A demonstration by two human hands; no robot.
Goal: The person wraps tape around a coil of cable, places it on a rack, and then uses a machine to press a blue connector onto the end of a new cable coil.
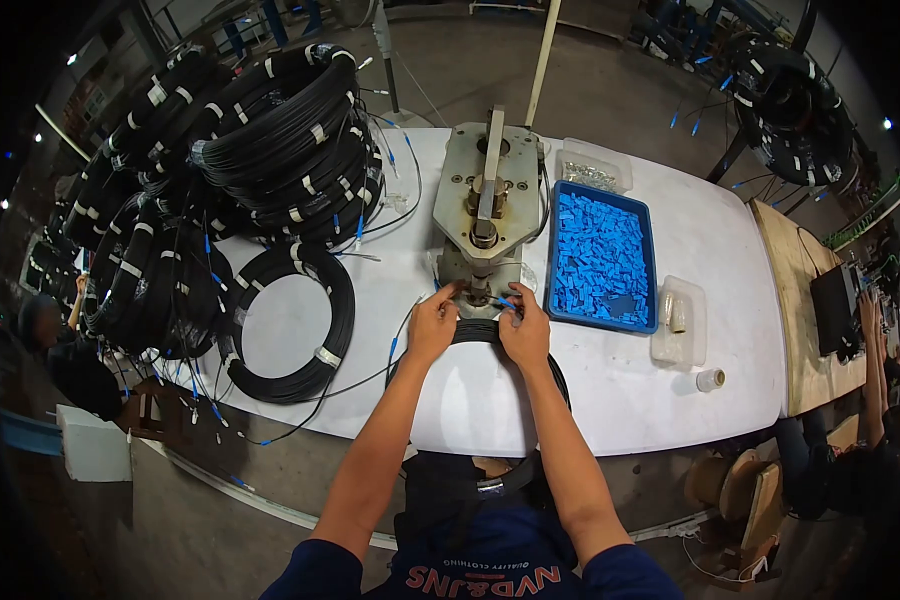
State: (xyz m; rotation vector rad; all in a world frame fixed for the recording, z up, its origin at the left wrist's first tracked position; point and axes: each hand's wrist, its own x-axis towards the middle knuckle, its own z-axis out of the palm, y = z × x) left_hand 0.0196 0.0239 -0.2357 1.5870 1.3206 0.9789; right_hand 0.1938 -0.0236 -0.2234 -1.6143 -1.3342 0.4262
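Both forearms reach to press base: left hand and right hand each pinching cable end over black coil on surface. Cable looks light, springy; hold near connector.

A black cable coil lies flat on the table; its blue-tipped end sits at the press.

Stacked black cable coils at table's left; blue tray of blue clips right of press; tape roll near edge.
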